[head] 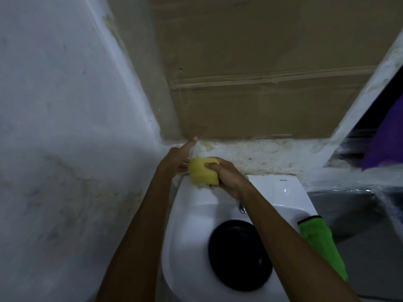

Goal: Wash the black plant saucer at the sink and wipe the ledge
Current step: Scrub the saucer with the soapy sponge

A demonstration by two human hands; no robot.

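Black plant saucer [239, 253] lies flat in the sink [189, 214], bodyward of both hands. Over the sink's back rim, right hand [226, 175] grips a sponge [201, 172]; left hand [174, 158], grip unclear, reaches the ledge [250, 153].

Saucer [237, 256] lies in the sink [187, 214], cloth [320, 243] on its right rim.

Head camera looks steeply down, close above the sink [187, 214].
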